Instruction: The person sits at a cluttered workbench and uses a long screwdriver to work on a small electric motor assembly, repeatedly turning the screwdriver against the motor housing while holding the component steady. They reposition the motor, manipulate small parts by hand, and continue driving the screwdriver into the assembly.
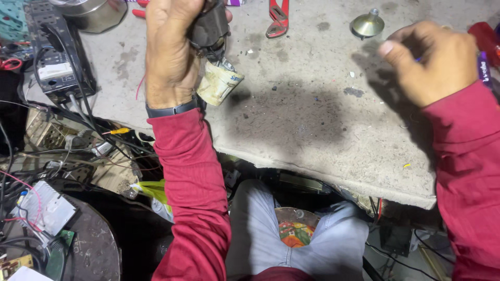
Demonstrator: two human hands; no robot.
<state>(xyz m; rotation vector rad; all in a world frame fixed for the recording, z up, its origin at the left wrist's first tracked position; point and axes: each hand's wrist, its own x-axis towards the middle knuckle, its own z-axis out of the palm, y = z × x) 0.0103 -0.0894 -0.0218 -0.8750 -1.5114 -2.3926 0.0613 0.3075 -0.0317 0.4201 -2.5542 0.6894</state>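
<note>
The left hand (pixel 169 52) is raised over the far left part of the counter (pixel 312 130), its fingers (pixel 156 21) wrapped tight around a dark, blocky electrical part (pixel 210 26). A small coil wrapped in yellowed tape (pixel 219 83) hangs from the part on short wires, just under the fist. Held up this way, the coil dangles clear of the grey, stained counter, probably so that it can be looked at from the side.

The right hand (pixel 432 62) hovers above the far right corner of the counter, its fingers half curled and loosely parted, holding nothing that I can make out; a purple pen-like thing (pixel 484 73) lies just behind it. It is near a small brass-coloured funnel-shaped cap (pixel 367 24), which stands on the counter close to the far edge. Red-handled pliers (pixel 278 18) lie at the far edge between the two hands.

Off the left edge sits a black power strip (pixel 54 57) with cables trailing down to circuit boards (pixel 47 208) below, all within arm's reach of the seated person.
</note>
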